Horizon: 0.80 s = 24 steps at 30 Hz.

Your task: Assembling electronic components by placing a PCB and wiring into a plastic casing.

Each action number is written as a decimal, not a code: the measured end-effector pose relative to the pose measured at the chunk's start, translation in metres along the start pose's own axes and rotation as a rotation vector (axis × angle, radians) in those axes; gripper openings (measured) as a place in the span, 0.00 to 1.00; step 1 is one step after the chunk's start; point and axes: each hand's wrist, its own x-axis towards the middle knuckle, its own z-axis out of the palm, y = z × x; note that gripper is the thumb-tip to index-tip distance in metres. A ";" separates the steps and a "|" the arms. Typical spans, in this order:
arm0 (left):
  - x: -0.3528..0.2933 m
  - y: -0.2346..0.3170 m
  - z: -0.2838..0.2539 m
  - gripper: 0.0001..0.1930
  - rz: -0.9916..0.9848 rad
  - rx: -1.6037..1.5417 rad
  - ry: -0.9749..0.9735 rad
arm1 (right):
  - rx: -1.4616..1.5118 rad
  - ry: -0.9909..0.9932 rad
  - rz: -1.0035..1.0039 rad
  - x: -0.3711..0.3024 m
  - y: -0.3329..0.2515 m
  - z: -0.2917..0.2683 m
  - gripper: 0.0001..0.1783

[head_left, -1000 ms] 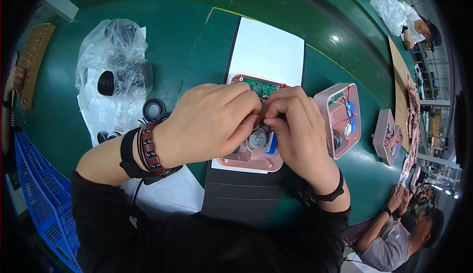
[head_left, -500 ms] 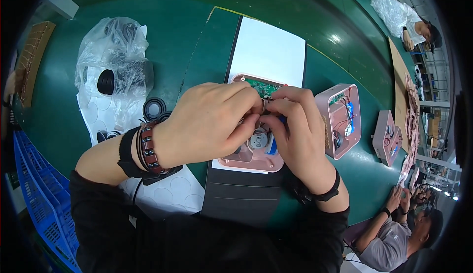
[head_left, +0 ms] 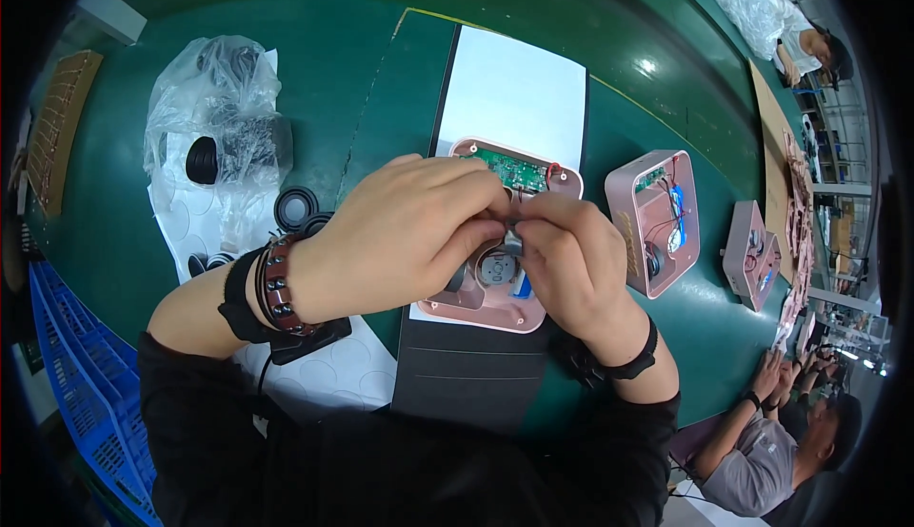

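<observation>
An open pink plastic housing (head_left: 566, 184) lies on a white sheet (head_left: 514, 79) over a black mat (head_left: 466, 375). Inside it are a green circuit board (head_left: 519, 173) at the far end, a round silver part like a speaker back (head_left: 497, 270), and a blue part (head_left: 522, 286) partly under my fingers. My left hand (head_left: 409, 227) comes across from the left, thumb and fingertips pinched above the housing's middle. Facing it, my right hand (head_left: 576, 256) pinches too, fingertips almost touching the left ones. What the fingers hold is small and mostly hidden.
Two more pink housings (head_left: 617, 203) with wires stand to the right. On the left are a clear plastic bag (head_left: 224, 79) of black round parts, loose black rings (head_left: 296, 209) and a blue crate (head_left: 86, 384). Co-workers sit along the right, one in a grey shirt (head_left: 752, 460).
My right fingers have shifted and bent lower, baring more of the circuit board and a red wire at its corner. My left hand stays pinched in nearly the same place.
</observation>
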 end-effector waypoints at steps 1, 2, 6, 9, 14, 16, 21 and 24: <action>0.000 0.000 0.000 0.05 -0.014 -0.038 -0.011 | 0.027 -0.004 -0.016 -0.001 0.001 0.000 0.10; 0.000 0.001 -0.001 0.05 -0.016 -0.039 -0.011 | 0.056 -0.007 -0.033 -0.001 0.002 0.000 0.10; -0.001 0.001 -0.002 0.05 -0.023 0.007 -0.008 | 0.090 0.002 -0.012 -0.002 0.004 0.002 0.10; -0.003 -0.002 0.000 0.05 -0.022 0.027 0.024 | 0.111 0.026 0.052 0.000 0.002 0.003 0.11; -0.003 0.000 0.000 0.06 -0.021 0.041 0.027 | 0.166 0.065 0.163 0.003 0.000 0.002 0.12; -0.003 -0.001 0.001 0.06 -0.021 0.047 0.031 | 0.177 0.067 0.172 0.003 0.000 0.002 0.12; -0.003 0.000 0.001 0.06 -0.017 0.044 0.049 | 0.161 0.055 0.180 0.003 0.000 0.003 0.13; -0.003 -0.001 0.002 0.07 -0.014 0.052 0.054 | 0.154 0.097 0.213 0.001 -0.001 0.004 0.14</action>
